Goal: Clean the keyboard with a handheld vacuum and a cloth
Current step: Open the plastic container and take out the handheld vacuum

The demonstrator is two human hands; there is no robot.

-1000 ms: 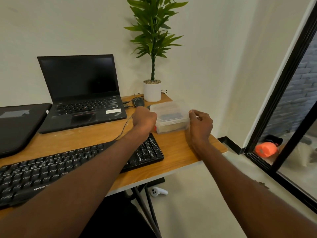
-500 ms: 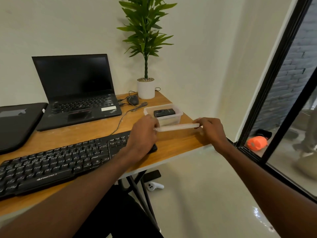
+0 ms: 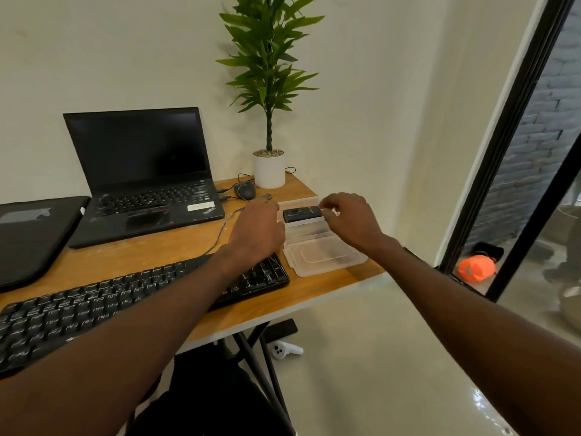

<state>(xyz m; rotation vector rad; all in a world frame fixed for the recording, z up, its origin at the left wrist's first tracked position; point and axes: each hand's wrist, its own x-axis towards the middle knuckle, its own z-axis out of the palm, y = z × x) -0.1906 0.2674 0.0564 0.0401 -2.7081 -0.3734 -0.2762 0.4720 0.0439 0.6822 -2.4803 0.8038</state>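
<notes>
Both hands at the open plastic box, lid off.
Keyboard (image 3: 132,297) near-left on table (image 3: 314,287); clear lid (image 3: 323,256) flat just right of it; left hand (image 3: 256,229) beside box (image 3: 298,226), fingers hidden (cannot tell); right hand (image 3: 349,221) fingers pinch black handheld vacuum (image 3: 301,214) in box; laptop (image 3: 141,171) far left.

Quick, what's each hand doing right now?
Left hand: fingers hidden, cannot tell.
Right hand: pinching the small black handheld vacuum.

office | desk (image 3: 163,247) | laptop (image 3: 141,171) | keyboard (image 3: 125,303) | potted plant (image 3: 268,89)
</notes>
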